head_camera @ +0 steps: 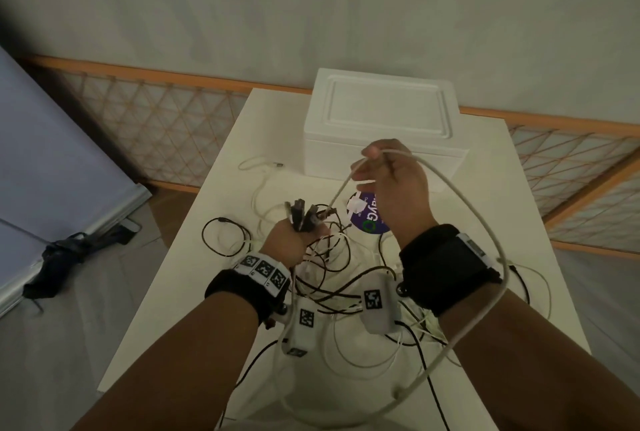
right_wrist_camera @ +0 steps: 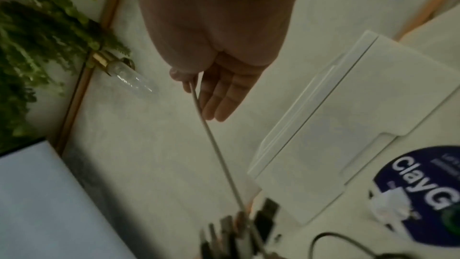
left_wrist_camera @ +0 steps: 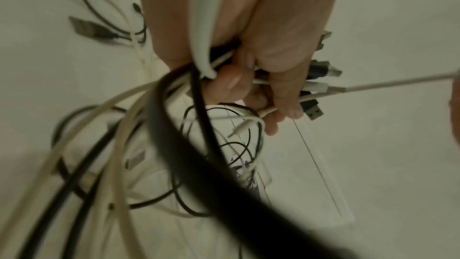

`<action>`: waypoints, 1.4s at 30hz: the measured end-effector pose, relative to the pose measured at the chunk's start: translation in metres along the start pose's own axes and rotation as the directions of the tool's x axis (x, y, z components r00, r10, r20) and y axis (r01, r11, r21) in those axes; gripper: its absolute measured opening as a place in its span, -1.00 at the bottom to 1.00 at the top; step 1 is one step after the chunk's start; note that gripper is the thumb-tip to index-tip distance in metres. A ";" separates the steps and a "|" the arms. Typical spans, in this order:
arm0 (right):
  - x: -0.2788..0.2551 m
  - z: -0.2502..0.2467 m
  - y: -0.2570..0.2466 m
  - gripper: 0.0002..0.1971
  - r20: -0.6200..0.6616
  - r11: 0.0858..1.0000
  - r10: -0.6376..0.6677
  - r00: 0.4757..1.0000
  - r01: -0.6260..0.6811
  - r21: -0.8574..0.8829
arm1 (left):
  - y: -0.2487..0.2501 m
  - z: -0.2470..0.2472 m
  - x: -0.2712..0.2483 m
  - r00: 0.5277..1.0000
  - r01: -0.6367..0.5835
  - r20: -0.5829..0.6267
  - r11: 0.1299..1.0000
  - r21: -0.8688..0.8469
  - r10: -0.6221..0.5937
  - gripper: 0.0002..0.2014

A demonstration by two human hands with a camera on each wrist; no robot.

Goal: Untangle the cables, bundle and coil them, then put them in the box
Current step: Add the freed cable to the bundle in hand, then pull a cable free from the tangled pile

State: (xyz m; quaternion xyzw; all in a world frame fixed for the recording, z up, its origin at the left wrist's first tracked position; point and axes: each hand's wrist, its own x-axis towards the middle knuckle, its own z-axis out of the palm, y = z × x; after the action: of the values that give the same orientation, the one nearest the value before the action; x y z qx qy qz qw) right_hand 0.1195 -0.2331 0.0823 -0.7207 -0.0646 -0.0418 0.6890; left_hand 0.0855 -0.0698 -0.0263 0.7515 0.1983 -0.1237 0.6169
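Left hand (head_camera: 289, 243): fist closed round a bunch of cable plugs (head_camera: 302, 215), ends sticking up, low over the desk (head_camera: 540, 219)
Right hand (head_camera: 393, 181): raised, thumb and forefinger pinching a white cable (head_camera: 464, 204) that runs taut down to the plugs; other fingers nearly straight
Cables (head_camera: 332, 278): black and white tangle lying on the desk beneath both wrists
Box (head_camera: 384, 122): white, lid on, at the desk's far edge
Sticker (head_camera: 369, 214): blue, round, just before the box

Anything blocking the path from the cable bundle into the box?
Yes. The white box has its lid on, so there is no opening yet. The left hand grips the bundled cable ends, the right hand pinches a white cable; most cable lengths lie tangled on the table.
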 end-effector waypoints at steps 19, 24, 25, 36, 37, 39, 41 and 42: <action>-0.046 0.019 0.049 -0.85 0.279 0.666 0.308 0.910 0.004 -0.746 | -0.015 -0.010 -0.020 0.996 0.032 0.092 0.895 -0.444 0.009 -0.87; -0.056 0.042 0.074 -0.81 0.341 0.689 0.223 0.913 0.100 -0.718 | -0.013 -0.005 -0.025 0.992 0.036 0.126 0.885 -0.464 0.026 -0.83; -0.055 0.044 0.077 -0.81 0.325 0.683 0.199 0.925 0.107 -0.722 | -0.011 -0.004 -0.027 0.988 0.027 0.145 0.884 -0.467 0.047 -0.83; -0.050 -0.043 0.069 -0.93 0.031 0.653 -0.076 0.997 0.073 -0.754 | -0.025 -0.027 -0.027 0.999 0.035 0.048 0.797 -0.603 -0.009 -0.83; -0.052 -0.035 0.065 -0.95 0.078 0.669 -0.074 0.994 0.108 -0.736 | -0.023 -0.022 -0.030 0.997 0.030 0.076 0.801 -0.598 0.019 -0.83; -0.057 -0.013 0.057 -0.90 0.207 0.699 0.059 0.976 0.108 -0.707 | -0.016 -0.006 -0.035 0.988 0.010 0.132 0.827 -0.563 0.078 -0.85; -0.061 0.003 0.055 -0.89 0.228 0.762 0.096 0.969 0.076 -0.644 | -0.007 0.008 -0.040 0.983 0.007 0.161 0.864 -0.504 0.086 -0.95; -0.062 0.006 0.053 -0.90 0.181 0.822 0.079 0.980 0.039 -0.568 | -0.005 0.013 -0.042 0.982 0.013 0.171 0.881 -0.473 0.078 -0.93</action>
State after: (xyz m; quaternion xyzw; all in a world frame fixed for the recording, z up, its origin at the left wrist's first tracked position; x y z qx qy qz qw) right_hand 0.0660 -0.2313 0.0209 -0.8943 -0.1094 0.0195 0.4335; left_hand 0.0466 -0.0872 -0.0154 0.5670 0.1516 -0.1305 0.7991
